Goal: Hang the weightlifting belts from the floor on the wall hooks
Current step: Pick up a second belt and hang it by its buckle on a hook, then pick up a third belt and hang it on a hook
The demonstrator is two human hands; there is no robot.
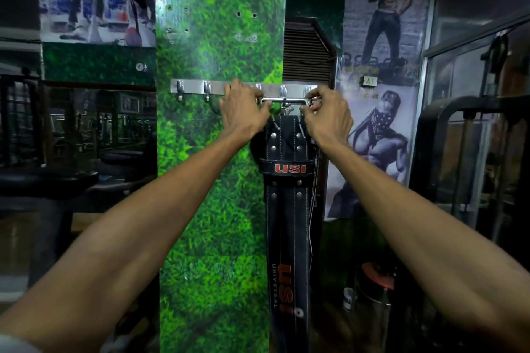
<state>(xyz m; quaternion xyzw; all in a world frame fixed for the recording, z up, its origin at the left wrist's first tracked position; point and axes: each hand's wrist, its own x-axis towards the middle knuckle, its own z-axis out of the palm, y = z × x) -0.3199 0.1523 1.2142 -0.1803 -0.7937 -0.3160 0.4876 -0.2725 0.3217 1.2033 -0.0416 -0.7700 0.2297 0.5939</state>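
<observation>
A black weightlifting belt (288, 209) with red USI lettering hangs straight down the right side of a green grass-patterned pillar (212, 180). Its chrome buckle (282, 100) lies level against a metal hook rail (195, 86) screwed to the pillar. My left hand (243, 107) grips the buckle's left end and my right hand (327, 114) grips its right end. The buckle sits at a hook (283, 92) near the rail's right side; whether it rests on the hook I cannot tell. Two hooks on the rail's left are bare.
Posters cover the wall right of the pillar (381, 89). A black gym machine frame (459, 152) stands at far right. A bench (48, 180) and mirrors are at left. A canister with a red lid (375, 284) stands on the floor by the belt's lower end.
</observation>
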